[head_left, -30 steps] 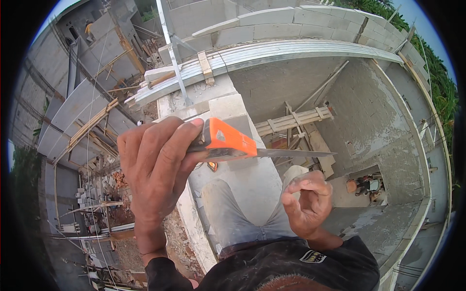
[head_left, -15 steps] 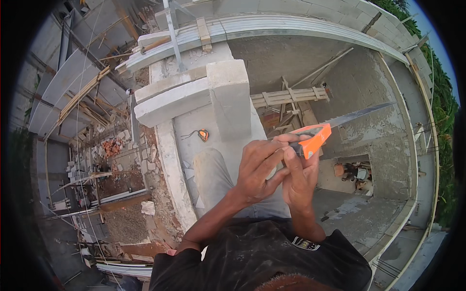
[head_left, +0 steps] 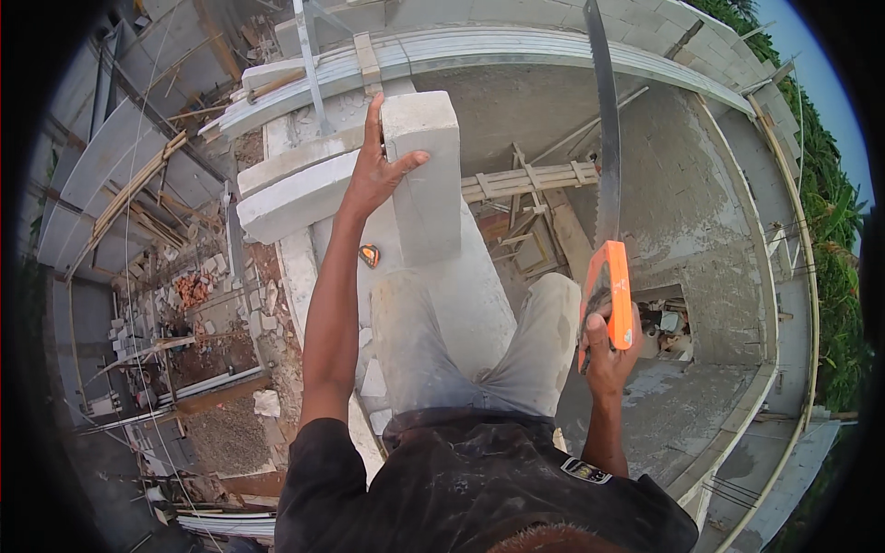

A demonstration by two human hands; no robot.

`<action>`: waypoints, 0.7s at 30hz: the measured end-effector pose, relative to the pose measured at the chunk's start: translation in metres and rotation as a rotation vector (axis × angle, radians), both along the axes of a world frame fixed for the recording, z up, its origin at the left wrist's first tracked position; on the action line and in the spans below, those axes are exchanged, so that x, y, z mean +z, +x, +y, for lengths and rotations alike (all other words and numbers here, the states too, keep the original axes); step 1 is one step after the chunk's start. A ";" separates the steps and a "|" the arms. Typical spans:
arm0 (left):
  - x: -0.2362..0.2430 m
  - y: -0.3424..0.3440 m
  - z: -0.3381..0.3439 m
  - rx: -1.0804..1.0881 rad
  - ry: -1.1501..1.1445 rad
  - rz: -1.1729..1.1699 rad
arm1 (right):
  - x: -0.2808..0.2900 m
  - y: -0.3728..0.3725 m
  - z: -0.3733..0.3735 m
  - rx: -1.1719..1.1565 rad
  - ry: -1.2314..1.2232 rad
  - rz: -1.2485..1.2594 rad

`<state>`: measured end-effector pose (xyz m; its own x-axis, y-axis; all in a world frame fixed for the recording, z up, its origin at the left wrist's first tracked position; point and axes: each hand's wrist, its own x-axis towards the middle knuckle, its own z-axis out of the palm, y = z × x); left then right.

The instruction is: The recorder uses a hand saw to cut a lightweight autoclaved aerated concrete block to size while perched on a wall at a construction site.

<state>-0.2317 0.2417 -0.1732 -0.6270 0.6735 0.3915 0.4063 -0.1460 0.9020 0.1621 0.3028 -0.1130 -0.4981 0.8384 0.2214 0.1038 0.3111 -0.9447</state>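
My right hand (head_left: 610,358) is closed around the orange handle of a hand saw (head_left: 608,166). Its long dark blade points up and away, toothed edge to the left. A tall pale grey concrete block (head_left: 424,189) stands upright ahead of me. My left hand (head_left: 378,175) lies against that block's left edge, index finger stretched out and thumb spread across its face. Just left of it, two more pale blocks (head_left: 300,198) lie lengthwise, side by side. An orange and black tape measure (head_left: 370,255) rests left of the upright block.
Between my legs runs the narrow ledge (head_left: 466,309) I am on. To the right is a deep drop into a grey-walled room with a timber scaffold (head_left: 535,184). Rubble (head_left: 194,288) covers the lower ground at left. Long pale metal profiles (head_left: 489,44) lie across the far side.
My hands have parted. The left went from the saw handle to the upright block. The right swung the saw, its blade now pointing up instead of right.
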 end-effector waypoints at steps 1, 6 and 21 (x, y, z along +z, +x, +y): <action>0.001 -0.007 0.004 -0.012 -0.006 -0.032 | -0.002 0.002 -0.002 -0.025 0.098 -0.033; -0.012 -0.040 0.026 0.006 0.013 0.058 | 0.011 -0.028 -0.037 -0.047 0.346 -0.123; -0.010 -0.058 0.066 0.014 0.176 -0.235 | -0.020 -0.083 -0.098 0.061 0.205 -0.122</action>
